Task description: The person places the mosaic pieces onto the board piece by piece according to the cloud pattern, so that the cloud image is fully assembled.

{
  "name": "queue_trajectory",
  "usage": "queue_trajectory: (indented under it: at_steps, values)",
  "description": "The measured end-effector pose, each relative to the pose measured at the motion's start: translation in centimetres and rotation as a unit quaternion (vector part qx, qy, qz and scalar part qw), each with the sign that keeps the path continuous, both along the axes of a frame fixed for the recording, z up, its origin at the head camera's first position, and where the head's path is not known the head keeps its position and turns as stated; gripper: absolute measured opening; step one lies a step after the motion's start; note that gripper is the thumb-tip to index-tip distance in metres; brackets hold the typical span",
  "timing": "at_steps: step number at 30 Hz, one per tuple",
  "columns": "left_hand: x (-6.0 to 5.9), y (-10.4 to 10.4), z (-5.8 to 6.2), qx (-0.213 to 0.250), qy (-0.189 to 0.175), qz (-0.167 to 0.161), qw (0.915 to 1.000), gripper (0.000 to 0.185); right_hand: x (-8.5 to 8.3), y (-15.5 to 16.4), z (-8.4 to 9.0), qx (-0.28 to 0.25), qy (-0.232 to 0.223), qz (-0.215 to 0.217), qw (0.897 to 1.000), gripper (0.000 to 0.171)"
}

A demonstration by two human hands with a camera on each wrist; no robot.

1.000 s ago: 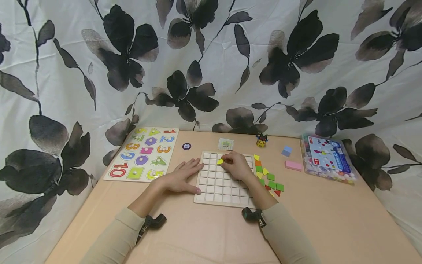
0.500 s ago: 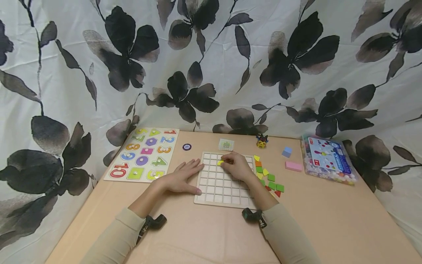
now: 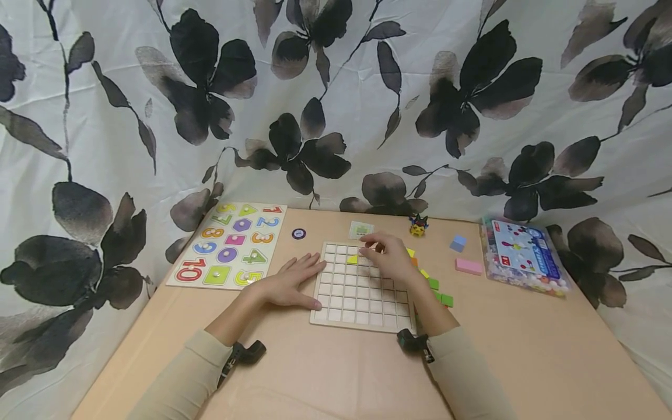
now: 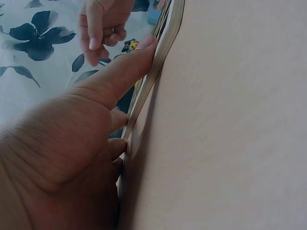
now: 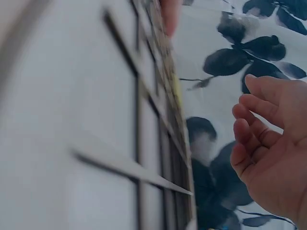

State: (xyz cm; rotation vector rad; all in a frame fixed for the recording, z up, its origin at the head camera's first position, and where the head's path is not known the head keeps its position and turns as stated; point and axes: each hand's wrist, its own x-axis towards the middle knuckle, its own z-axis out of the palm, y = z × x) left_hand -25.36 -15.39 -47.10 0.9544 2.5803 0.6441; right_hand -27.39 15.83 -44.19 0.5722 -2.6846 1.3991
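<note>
A white grid board [image 3: 348, 302] with a wooden rim lies on the table. My left hand [image 3: 287, 284] rests with spread fingers along its left edge, and in the left wrist view the thumb [image 4: 129, 67] touches the rim. One yellow piece [image 3: 352, 259] sits in a cell near the board's top. My right hand [image 3: 389, 256] hovers over the upper right of the board, fingers loosely bent and holding nothing, as the right wrist view of that hand [image 5: 273, 139] shows. Green tiles [image 3: 447, 300] and other small coloured pieces lie right of the board, partly behind the right forearm.
A number puzzle board [image 3: 226, 245] lies at the left. Behind the grid are a round dark token [image 3: 298, 234], a small card [image 3: 359, 228] and a yellow figurine [image 3: 418, 226]. To the right lie a blue block [image 3: 458, 242], a pink block [image 3: 468, 266] and a clear bead box [image 3: 525, 256].
My right hand has let go of the yellow piece, which stays on the grid, and has lifted away to the right. The left hand has stayed put.
</note>
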Motion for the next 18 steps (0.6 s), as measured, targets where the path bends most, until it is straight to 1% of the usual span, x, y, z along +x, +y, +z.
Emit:
queue_trajectory:
  at_steps: [2,6,10,14,18]
  values:
    - [0.0,0.0,0.0,0.001,-0.001,-0.001,1.0000,0.107,0.3,0.6,0.7,0.009,0.011,-0.003,1.000,0.033]
    - [0.1,0.0,0.0,0.003,0.000,-0.002,1.0000,0.108,1.0,1.9,2.0,0.027,0.018,-0.018,0.999,0.033]
    - [0.1,0.0,0.0,0.000,-0.001,0.000,1.0000,0.107,1.4,3.3,2.9,0.033,0.033,-0.025,0.999,0.035]
    - [0.2,-0.1,0.1,-0.002,-0.003,0.002,1.0000,0.106,1.3,4.7,3.2,0.028,0.052,-0.024,0.998,0.036]
    - [0.2,-0.1,0.1,-0.002,-0.001,0.002,1.0000,0.105,1.0,6.0,3.1,0.037,0.049,-0.044,0.997,0.037]
